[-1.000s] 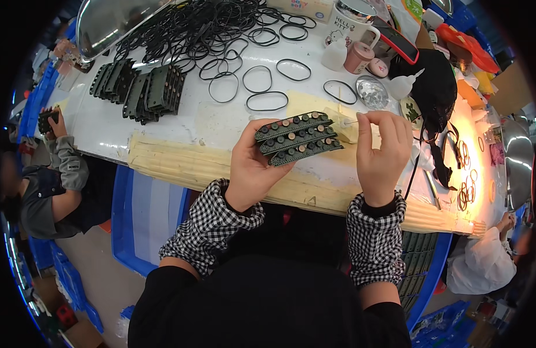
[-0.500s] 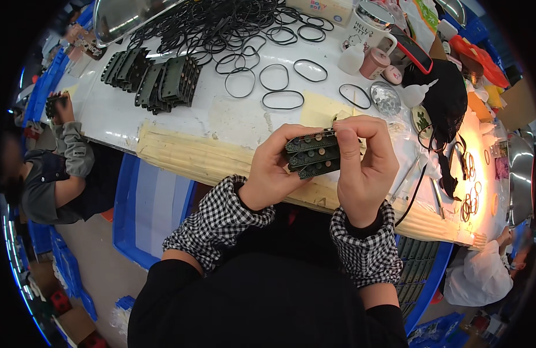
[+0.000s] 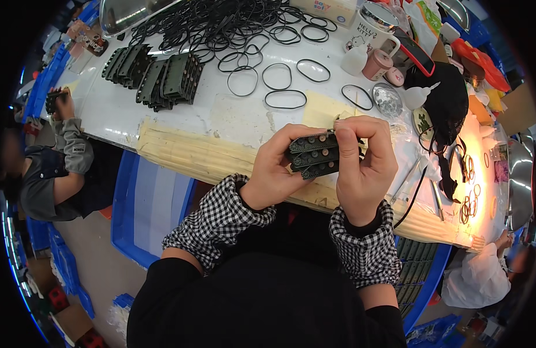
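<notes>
While 3 studded strips are held by the left hand, they could be skewed by uneven pressure from the right hand, whose grip cannot be told.

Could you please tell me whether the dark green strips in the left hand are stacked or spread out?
Stacked: the dark green strips lie in close layers; the right hand hides one end.

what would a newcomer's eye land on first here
Probably the tangle of black bands heaped at the far side of the table. Then the green strips in the left hand, the right hand at their right end. A bright glow at the table's right side stands out too.
</notes>
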`<control>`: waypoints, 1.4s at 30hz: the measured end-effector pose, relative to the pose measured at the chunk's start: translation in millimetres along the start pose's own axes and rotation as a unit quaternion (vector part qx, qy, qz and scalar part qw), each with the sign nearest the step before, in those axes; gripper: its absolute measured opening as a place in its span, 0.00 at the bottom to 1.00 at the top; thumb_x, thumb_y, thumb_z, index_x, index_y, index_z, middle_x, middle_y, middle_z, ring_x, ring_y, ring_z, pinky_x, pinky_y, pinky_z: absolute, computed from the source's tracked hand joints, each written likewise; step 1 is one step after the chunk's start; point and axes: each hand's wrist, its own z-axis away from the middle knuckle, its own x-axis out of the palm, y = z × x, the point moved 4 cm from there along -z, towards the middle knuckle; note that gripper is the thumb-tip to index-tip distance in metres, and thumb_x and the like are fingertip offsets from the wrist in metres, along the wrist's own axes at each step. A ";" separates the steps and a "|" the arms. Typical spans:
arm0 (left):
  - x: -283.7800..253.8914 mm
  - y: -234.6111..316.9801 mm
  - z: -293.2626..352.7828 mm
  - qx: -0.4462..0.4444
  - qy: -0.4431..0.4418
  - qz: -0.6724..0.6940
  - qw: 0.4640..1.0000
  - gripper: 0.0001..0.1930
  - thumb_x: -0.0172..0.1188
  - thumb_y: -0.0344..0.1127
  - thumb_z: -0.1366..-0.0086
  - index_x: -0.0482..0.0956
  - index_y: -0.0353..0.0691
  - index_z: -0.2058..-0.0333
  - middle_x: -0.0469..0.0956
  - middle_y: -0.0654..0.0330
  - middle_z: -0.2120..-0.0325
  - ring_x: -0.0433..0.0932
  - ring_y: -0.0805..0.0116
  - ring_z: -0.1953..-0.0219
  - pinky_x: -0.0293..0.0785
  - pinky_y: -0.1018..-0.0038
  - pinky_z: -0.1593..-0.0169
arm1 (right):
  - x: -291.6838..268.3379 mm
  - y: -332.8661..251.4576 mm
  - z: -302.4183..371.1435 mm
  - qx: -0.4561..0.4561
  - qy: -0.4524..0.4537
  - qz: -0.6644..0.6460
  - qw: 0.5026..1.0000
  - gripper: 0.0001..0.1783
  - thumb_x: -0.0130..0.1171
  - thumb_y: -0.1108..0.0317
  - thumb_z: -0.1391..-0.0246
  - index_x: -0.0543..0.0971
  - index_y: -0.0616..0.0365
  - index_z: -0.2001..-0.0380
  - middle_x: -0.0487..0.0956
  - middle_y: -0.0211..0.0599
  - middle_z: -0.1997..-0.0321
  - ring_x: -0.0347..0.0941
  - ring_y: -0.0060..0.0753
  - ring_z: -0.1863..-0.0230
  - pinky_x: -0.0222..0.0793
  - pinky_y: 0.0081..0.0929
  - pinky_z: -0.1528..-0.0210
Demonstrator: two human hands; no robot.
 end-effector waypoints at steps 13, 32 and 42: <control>-5.7 -2.2 2.0 -0.024 0.075 0.036 0.996 0.29 0.63 0.15 0.47 0.64 0.33 0.46 0.73 0.54 0.49 0.75 0.67 0.47 0.74 0.72 0.44 | -54.2 27.2 -16.0 -0.113 0.020 0.372 0.921 0.06 0.64 0.72 0.49 0.76 0.59 0.73 0.75 0.35 0.72 0.68 0.42 0.66 0.62 0.37 0.61; -2.5 1.8 -1.8 -0.025 0.042 0.029 0.998 0.27 0.63 0.16 0.46 0.66 0.34 0.47 0.73 0.58 0.52 0.75 0.71 0.50 0.75 0.74 0.46 | 0.6 1.1 2.9 0.000 -0.021 -0.005 1.000 0.05 0.62 0.72 0.45 0.76 0.60 0.72 0.79 0.34 0.67 0.70 0.34 0.63 0.66 0.27 0.59; -4.0 2.2 -0.9 -0.017 0.041 0.032 0.999 0.28 0.61 0.15 0.47 0.66 0.34 0.47 0.72 0.59 0.53 0.75 0.72 0.50 0.74 0.74 0.46 | 5.0 -1.9 1.8 -0.031 -0.031 0.035 0.998 0.05 0.62 0.72 0.46 0.77 0.59 0.72 0.79 0.33 0.68 0.70 0.34 0.62 0.66 0.28 0.58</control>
